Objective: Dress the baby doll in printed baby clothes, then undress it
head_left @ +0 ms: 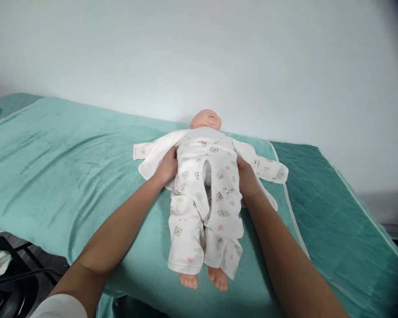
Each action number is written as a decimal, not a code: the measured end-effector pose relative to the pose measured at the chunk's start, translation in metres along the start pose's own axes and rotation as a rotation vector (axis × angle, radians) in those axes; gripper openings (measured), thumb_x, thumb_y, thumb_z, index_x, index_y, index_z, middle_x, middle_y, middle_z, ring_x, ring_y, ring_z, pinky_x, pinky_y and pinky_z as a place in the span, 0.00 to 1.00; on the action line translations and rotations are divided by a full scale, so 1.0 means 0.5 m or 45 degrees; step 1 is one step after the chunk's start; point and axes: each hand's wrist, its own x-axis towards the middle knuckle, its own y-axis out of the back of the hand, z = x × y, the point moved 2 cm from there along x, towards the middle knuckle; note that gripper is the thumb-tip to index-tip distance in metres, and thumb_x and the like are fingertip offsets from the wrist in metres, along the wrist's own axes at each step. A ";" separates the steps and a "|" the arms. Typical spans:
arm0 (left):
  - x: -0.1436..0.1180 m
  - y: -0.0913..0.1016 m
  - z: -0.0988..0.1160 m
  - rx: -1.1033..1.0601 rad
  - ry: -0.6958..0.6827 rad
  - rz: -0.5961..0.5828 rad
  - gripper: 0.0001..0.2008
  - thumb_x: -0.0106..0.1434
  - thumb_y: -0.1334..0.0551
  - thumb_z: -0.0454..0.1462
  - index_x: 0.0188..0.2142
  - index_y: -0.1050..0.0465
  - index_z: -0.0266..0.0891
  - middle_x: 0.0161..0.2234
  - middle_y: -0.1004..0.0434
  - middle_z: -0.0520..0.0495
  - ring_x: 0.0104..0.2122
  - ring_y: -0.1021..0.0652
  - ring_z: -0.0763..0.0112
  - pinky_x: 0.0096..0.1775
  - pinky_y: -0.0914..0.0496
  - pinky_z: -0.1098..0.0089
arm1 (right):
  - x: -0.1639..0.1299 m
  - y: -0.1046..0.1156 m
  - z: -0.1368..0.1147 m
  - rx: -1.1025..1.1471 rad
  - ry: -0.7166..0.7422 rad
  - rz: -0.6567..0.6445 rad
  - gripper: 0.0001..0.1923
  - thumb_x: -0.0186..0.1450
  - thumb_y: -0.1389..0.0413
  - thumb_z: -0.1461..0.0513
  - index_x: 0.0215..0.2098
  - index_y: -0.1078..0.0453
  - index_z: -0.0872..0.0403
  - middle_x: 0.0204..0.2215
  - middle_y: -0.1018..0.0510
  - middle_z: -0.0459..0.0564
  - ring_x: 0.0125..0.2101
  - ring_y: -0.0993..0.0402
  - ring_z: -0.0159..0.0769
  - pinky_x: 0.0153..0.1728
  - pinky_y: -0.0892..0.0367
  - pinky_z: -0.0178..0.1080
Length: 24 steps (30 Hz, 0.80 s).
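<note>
Doll (205,185) — one — between two hands

One doll (204,185), one romper (205,207), two hands (167,167), one green blanket (69,168)

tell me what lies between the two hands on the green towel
In the head view, the doll's torso in printed baby pyjamas lies between the left hand and the right hand, each pressed against one side of it.

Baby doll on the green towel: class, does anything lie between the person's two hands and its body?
Only clothing. The left hand and right hand press the sides of the baby doll through its printed suit; nothing else on the green towel intervenes.
</note>
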 end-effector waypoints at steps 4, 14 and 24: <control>0.006 0.001 0.001 0.058 -0.048 0.050 0.12 0.63 0.38 0.38 0.45 0.27 0.37 0.45 0.20 0.41 0.48 0.24 0.59 0.52 0.33 0.62 | 0.003 0.001 0.001 -0.034 0.000 0.072 0.13 0.60 0.40 0.52 0.39 0.24 0.50 0.40 0.18 0.51 0.45 0.25 0.49 0.51 0.31 0.50; -0.002 0.017 0.024 0.276 -0.301 0.219 0.11 0.69 0.44 0.42 0.43 0.25 0.41 0.44 0.21 0.45 0.46 0.24 0.65 0.52 0.32 0.65 | 0.011 0.013 0.023 0.024 -0.054 0.492 0.09 0.60 0.41 0.57 0.39 0.28 0.50 0.37 0.20 0.50 0.39 0.24 0.41 0.46 0.29 0.45; 0.032 0.024 0.038 0.558 -0.718 -0.099 0.11 0.70 0.44 0.39 0.48 0.26 0.44 0.51 0.27 0.44 0.54 0.29 0.62 0.59 0.36 0.61 | 0.009 0.001 -0.013 0.173 0.121 0.298 0.12 0.63 0.39 0.52 0.42 0.24 0.48 0.39 0.20 0.48 0.38 0.25 0.38 0.40 0.29 0.41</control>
